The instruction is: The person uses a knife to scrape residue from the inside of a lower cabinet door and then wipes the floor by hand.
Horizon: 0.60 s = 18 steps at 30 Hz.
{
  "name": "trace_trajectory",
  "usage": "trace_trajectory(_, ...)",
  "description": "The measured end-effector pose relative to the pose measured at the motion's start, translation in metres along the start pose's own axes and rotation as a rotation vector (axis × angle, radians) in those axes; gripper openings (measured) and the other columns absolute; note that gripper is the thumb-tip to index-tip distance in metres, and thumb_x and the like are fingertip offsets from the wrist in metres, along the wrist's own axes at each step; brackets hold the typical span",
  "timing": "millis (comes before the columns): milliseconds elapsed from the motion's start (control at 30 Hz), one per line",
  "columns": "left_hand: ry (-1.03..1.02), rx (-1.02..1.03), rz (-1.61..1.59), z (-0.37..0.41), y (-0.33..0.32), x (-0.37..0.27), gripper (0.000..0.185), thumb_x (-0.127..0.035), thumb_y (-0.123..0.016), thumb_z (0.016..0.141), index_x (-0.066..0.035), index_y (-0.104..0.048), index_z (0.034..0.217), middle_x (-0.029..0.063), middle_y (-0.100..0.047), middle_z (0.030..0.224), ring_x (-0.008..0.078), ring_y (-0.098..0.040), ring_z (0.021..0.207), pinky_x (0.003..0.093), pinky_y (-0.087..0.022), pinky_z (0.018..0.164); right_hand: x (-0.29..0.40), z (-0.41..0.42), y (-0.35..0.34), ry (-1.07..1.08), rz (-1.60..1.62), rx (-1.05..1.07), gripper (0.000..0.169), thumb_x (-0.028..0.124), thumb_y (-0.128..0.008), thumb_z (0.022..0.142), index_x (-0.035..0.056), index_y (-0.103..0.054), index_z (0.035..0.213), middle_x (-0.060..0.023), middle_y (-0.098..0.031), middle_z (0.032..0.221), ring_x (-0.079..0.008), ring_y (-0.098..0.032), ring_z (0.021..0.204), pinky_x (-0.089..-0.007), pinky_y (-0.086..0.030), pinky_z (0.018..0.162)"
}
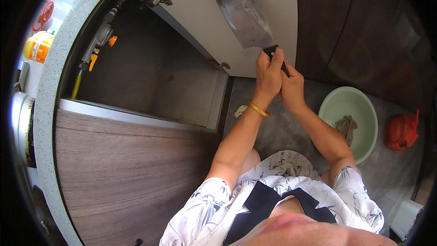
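Note:
Both my hands grip the black handle of a metal cleaver [242, 13]. My left hand [269, 75], with a yellow bangle at its wrist, lies nearer the blade, its thumb along the handle. Beside it, my right hand [293, 87] closes around the handle's lower end, which is mostly hidden. The broad blade points up and left, its far corner at the inner face of an open white cabinet door [191, 10]. Pale crumbly matter and a torn-looking label with writing show at that corner. A pale scrap [240, 111] lies on the grey floor left of my wrists.
Left is an open cabinet [136, 58] with a gas pipe and orange-handled valve [93, 62], under a speckled countertop [46, 109]. To the right stand a pale green basin [367, 126] holding a grey-brown cloth [346, 128], and a red plastic object [401, 132]. Dark cabinet doors [372, 34] rise ahead.

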<state>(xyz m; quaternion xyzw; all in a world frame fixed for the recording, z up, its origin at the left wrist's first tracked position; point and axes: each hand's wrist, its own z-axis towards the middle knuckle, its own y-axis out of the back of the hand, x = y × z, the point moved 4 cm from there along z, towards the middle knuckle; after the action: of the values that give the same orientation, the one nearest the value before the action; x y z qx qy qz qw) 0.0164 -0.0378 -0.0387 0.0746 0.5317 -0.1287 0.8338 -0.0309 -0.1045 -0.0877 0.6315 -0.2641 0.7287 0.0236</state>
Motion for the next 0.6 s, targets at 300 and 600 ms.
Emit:
trace_trajectory(300,0.019,-0.030,-0.068,-0.001,0.003,0.012,0.041,-0.036,-0.051,0.089,-0.001,-0.043,0.070,0.0033,-0.046,0.063,0.0115,-0.041,0.062,0.0304,-0.036,0.056,-0.001,0.000,-0.004,0.011,-0.005,-0.022,0.030,0.008,-0.054,0.085,-0.0028,-0.054,0.113,-0.0037,-0.060,0.087,-0.0080,-0.053,0.074,-0.0216,-0.044,0.066)
trace_trajectory(600,0.015,-0.073,-0.050,-0.014,0.004,0.027,0.040,-0.035,-0.051,0.090,-0.002,-0.043,0.067,0.0010,-0.044,0.062,0.0092,-0.039,0.060,0.0272,-0.035,0.053,-0.012,-0.006,0.000,0.165,-0.186,-0.101,0.029,0.008,-0.054,0.084,-0.0017,-0.054,0.112,-0.0010,-0.057,0.080,-0.0074,-0.051,0.068,-0.0216,-0.043,0.059)
